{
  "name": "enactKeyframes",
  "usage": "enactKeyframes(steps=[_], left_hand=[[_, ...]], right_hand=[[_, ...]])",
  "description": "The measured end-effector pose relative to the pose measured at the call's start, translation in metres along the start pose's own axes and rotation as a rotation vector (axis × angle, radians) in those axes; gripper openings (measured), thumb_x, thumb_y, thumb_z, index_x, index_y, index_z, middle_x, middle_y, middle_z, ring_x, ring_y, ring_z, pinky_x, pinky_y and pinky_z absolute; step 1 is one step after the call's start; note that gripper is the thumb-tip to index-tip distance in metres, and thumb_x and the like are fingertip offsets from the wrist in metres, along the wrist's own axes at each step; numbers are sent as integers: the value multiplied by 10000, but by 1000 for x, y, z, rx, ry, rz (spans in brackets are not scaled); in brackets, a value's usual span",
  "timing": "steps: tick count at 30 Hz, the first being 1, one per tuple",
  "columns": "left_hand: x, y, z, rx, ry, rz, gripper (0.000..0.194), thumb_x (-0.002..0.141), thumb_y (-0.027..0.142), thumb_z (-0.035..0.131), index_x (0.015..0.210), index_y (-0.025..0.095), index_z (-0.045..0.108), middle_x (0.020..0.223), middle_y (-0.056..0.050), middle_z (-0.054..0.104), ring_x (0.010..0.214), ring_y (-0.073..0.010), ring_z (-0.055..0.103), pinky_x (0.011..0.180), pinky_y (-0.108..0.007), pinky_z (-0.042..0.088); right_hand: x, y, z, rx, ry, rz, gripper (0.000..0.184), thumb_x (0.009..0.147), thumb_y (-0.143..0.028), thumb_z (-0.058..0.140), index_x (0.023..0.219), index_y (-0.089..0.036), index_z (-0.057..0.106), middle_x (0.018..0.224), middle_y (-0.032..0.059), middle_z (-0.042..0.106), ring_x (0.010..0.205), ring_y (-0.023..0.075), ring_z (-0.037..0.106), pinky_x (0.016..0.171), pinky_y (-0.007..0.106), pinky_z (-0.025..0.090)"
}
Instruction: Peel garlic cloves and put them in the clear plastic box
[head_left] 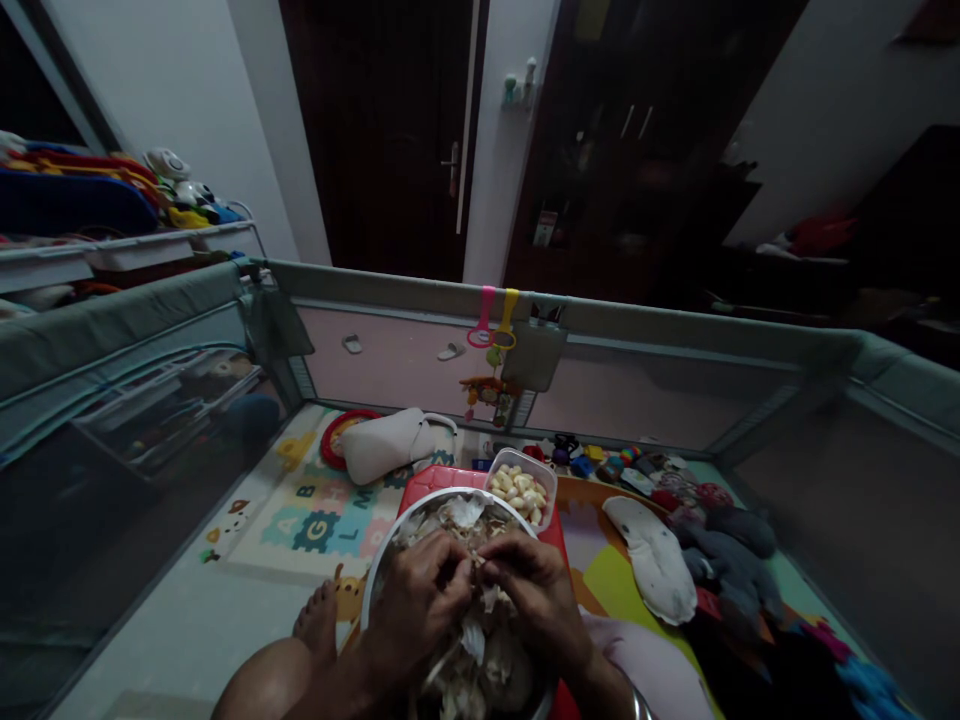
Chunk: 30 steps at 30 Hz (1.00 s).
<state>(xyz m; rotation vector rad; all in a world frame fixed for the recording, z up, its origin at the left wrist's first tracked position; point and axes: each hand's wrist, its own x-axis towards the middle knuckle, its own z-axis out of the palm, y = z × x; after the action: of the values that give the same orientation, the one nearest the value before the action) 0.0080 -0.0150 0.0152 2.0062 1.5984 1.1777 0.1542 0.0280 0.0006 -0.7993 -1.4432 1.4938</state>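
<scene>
Both hands (480,595) together over bowl (390,545) of garlic skins (480,650)

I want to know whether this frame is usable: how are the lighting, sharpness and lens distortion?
Head view: dim and underexposed overall; the doorway and cabinet sink to near black. Wide-angle lens bends the playpen rail and walls. Both hands, left and right, over the metal bowl look soft and shadowed; no glare.

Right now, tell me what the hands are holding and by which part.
Both the left hand and the right hand pinch a small piece of garlic by its ends over the metal bowl; the exact grip is hidden.
</scene>
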Motion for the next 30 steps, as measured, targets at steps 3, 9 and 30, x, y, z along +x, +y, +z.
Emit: enactKeyframes(steps=[3, 9, 30], left_hand=[[-1, 2, 3, 11, 31, 16, 157, 768, 109, 433, 662, 157, 539, 621, -25, 604, 569, -145, 587, 541, -233, 439], [-2, 1, 4, 29, 84, 64, 138, 766, 101, 446, 676, 170, 526, 623, -15, 593, 565, -137, 573, 535, -219, 441], [-4, 1, 7, 68, 140, 51, 143, 776, 116, 440, 673, 194, 499, 614, 4, 570, 555, -130, 551, 541, -223, 452]], right_hand=[[1, 0, -2, 34, 26, 54, 34, 646, -173, 699, 676, -180, 687, 638, 0, 660, 615, 132, 586, 595, 203, 459], [2, 2, -3, -106, 16, -4, 69, 696, -231, 666, 734, -176, 684, 693, 21, 678, 664, 159, 614, 633, 235, 480], [5, 3, -4, 86, 97, 59, 199, 723, -323, 653, 837, -161, 634, 683, 18, 648, 550, 130, 580, 536, 230, 479]])
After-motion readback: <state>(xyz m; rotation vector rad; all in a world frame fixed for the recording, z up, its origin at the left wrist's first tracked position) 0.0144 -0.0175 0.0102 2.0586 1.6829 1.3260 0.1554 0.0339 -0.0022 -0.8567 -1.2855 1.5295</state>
